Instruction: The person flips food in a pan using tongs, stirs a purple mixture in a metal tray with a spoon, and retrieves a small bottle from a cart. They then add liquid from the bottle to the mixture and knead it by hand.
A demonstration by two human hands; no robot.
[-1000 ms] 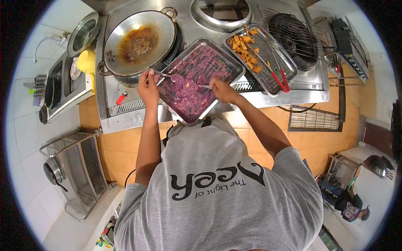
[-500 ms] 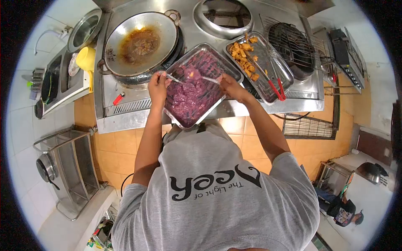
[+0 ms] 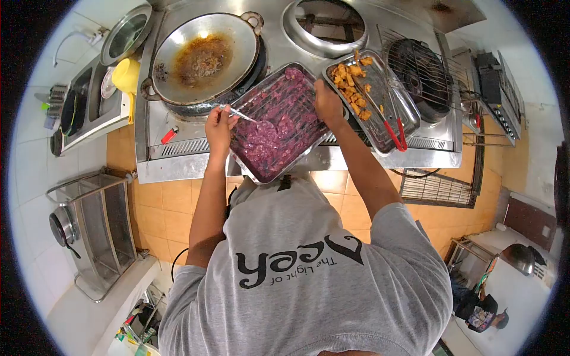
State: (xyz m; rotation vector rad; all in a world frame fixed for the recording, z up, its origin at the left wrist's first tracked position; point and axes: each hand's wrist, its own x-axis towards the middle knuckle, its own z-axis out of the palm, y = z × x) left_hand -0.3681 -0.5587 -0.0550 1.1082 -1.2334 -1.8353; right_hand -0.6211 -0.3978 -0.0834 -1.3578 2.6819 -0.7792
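Note:
A rectangular metal tray (image 3: 256, 177) holds a wet, lumpy purple mixture (image 3: 267, 145), thinly spread in places. My left hand (image 3: 218, 127) pinches a thin metal utensil (image 3: 240, 114) over the tray's left side. The utensil's far end meets the purple mixture, so its shape is hard to make out. At the right edge of the tray, my right hand (image 3: 328, 102) is closed around the rim, fingers mostly hidden. Whether it also holds a second utensil cannot be seen. One purple lump (image 3: 293, 73) sits in the tray's far corner.
A large wok (image 3: 202, 59) with brown residue stands on the stove at left. On the right are a tray of fried pieces (image 3: 350, 80) with red-handled tongs (image 3: 395, 133), and a wire grate (image 3: 415, 65). A red-handled tool (image 3: 170, 135) lies on the counter. Another person (image 3: 481, 305) appears lower right.
My right hand has moved from over the mixture, where it held a utensil, to the tray's right rim. The lump between the utensils is gone from there; a lump now sits in the far corner.

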